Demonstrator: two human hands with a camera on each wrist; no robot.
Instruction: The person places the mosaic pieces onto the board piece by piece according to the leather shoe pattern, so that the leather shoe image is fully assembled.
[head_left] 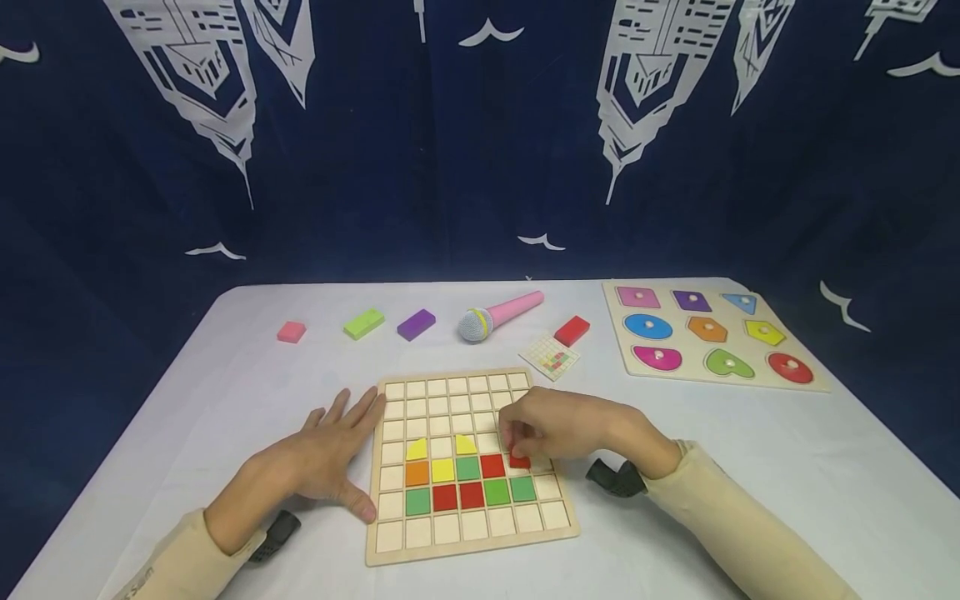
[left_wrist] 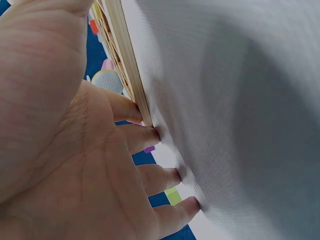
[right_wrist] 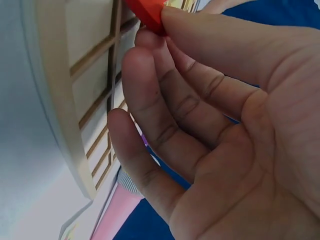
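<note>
The work in hand is filling a wooden grid board (head_left: 471,533) with coloured tiles, and it looks to be at an early-to-middle stage. A small cluster sits in the lower middle of the board: two yellow quarter-round pieces on top, then a row of orange, yellow, green and red squares, then a row of green, red, red, green, green. Most cells, including the whole top rows and the bottom row, are bare wood.

The right hand (head_left: 558,429) pinches a red tile (head_left: 519,461) between thumb and fingertips, holding it at the right end of the middle coloured row, just at 3 o'clock of the red square already laid. Whether the tile is seated in its cell or just above it cannot be told. The right wrist view shows the same red piece (right_wrist: 147,12) gripped at the fingertips beside the board's edge.

The left hand (head_left: 326,454) lies flat and relaxed on the table (head_left: 187,400), fingers spread, touching the board's left edge at 9 o'clock and steadying it.

A small pattern card (head_left: 550,357) lies at 1 o'clock of the board, likely the guide for the picture. Judging by the bare cells, much remains to be laid.
</note>
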